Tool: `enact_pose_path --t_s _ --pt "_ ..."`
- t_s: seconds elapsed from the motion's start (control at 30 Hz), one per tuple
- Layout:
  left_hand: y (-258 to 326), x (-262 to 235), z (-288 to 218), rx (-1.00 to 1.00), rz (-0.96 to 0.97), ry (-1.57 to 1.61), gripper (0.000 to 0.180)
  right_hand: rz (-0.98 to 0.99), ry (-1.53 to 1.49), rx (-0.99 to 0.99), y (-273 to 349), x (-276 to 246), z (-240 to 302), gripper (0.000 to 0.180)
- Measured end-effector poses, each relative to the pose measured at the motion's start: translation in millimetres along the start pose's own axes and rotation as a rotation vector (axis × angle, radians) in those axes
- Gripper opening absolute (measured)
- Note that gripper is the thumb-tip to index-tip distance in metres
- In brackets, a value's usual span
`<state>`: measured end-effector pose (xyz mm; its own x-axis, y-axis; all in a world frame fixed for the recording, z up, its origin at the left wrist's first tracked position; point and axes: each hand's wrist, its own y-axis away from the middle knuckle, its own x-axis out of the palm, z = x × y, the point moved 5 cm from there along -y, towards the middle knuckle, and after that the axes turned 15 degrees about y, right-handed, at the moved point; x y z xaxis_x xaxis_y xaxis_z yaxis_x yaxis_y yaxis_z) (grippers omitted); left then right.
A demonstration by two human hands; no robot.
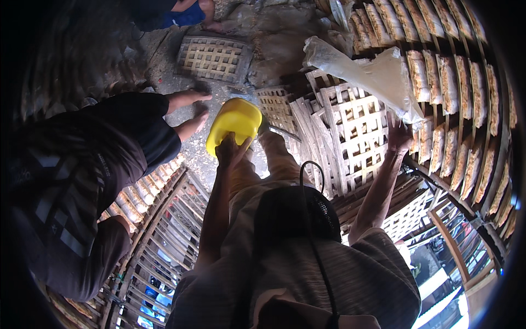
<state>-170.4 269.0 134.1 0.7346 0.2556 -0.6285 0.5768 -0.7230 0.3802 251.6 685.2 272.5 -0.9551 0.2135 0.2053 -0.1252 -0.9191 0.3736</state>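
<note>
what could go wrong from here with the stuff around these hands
The yellow plastic tub, held by the left hand alone, might slip or tip, perhaps onto the co-worker's bare foot nearby. The loose plastic sheet by the right hand could snag on the lattice tray it overlaps.

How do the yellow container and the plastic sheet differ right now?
The yellow container is bright and opaque; the plastic sheet is pale and translucent. The container has a rounded, moulded shape, while the sheet is long and creased. The container is in the left hand; the sheet's lower end is at the right hand. Both look smooth-surfaced, unlike woven slats.
</note>
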Motion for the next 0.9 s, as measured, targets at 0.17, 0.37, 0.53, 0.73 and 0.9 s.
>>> enact_pose_path --t_s 0.17,0.37,0.53,0.73,0.9 --pt "-1 -3 -21 0.047 0.083 -0.068 0.072 -0.084 0.106 -0.121 39 -65 14 0.051" --pt "1 -26 -70 0.198 0.16 -0.044 0.069 -0.259 0.812 -0.285 107 -200 19 0.051" --pt "-2 -27 -77 0.186 0.248 -0.128 0.068 -0.212 0.85 0.033 239 -292 -43 0.056" --pt "18 23 15 -0.12 0.108 0.345 0.066 0.024 1.092 0.225 371 -390 -146 0.063" --pt "37 83 91 -0.479 0.209 0.549 0.061 0.177 1.164 0.418 455 -357 -165 0.06"
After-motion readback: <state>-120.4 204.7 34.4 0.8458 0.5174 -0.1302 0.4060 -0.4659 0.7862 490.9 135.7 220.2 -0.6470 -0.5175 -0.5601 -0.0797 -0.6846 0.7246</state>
